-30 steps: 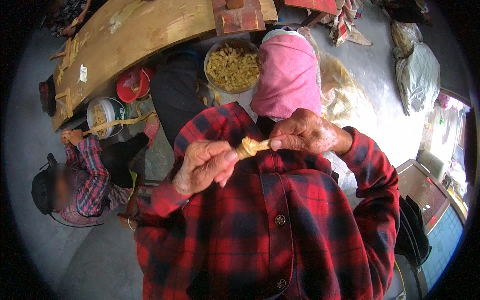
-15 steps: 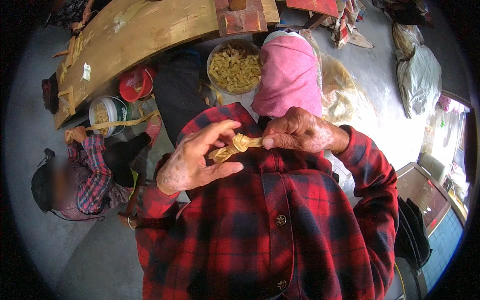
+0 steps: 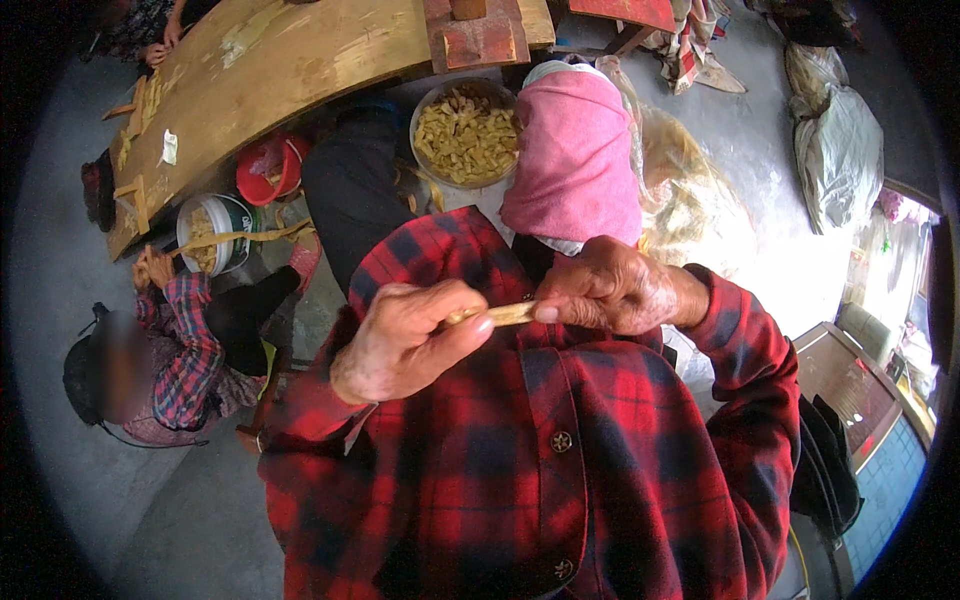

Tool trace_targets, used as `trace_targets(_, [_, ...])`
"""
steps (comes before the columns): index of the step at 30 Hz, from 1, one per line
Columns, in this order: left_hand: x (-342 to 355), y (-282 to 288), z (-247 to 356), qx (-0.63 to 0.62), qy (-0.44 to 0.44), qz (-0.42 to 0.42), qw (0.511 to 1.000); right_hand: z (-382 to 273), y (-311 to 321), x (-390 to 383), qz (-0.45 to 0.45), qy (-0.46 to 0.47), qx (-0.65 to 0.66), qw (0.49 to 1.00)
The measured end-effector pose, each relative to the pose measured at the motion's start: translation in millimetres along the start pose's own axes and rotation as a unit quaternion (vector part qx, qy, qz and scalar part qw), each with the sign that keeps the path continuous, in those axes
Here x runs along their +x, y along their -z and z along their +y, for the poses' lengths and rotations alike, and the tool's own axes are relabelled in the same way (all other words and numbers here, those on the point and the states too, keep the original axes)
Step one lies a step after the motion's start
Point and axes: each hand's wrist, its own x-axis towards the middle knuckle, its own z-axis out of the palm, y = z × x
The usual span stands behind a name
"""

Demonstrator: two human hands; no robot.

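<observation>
A long wooden table [image 3: 300,60] curves across the far left of the scene. Nearer, a red checked shirt [image 3: 560,450] fills the bottom of the view. To the left, low down, another person [image 3: 170,360] in a checked sleeve sits beside a white bucket [image 3: 215,235] and a red tub [image 3: 265,170]. A pink cloth [image 3: 575,160] hangs just right of a round metal bowl [image 3: 465,135] heaped with yellow pieces. In front of the shirt the left hand [image 3: 405,340] and right hand [image 3: 610,290] meet — each pinches one end of a small yellow strip [image 3: 505,315], held level between them, fingers closed on it.
</observation>
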Motion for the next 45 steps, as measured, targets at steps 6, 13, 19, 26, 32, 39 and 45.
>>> trace_targets(6, [-3, 35, -5, -0.014, 0.102, 0.079, 0.992, 3, 8, 28, 0.06, 0.067, -0.193, 0.977])
trace_targets(13, [62, 81, -48, -0.015, 0.033, 0.138, 0.99, 16, 75, 76, 0.102, 0.012, -0.251, 0.963])
trace_targets(19, [137, 96, -105, -0.059, 0.01, 0.109, 0.992, 71, 135, 100, 0.144, -0.034, -0.3, 0.942])
trace_targets(26, [182, 109, -142, -0.091, 0.011, 0.114, 0.989, 89, 167, 115, 0.143, -0.1, -0.231, 0.957])
trace_targets(32, [199, 108, -156, -0.086, -0.022, 0.13, 0.987, 105, 182, 121, 0.157, -0.124, -0.211, 0.957])
trace_targets(39, [205, 99, -181, 0.02, -0.043, 0.194, 0.98, 115, 182, 120, 0.158, -0.145, -0.147, 0.966])
trace_targets(45, [170, 82, -205, 0.029, 0.058, 0.217, 0.974, 108, 170, 87, 0.191, -0.124, -0.25, 0.941])
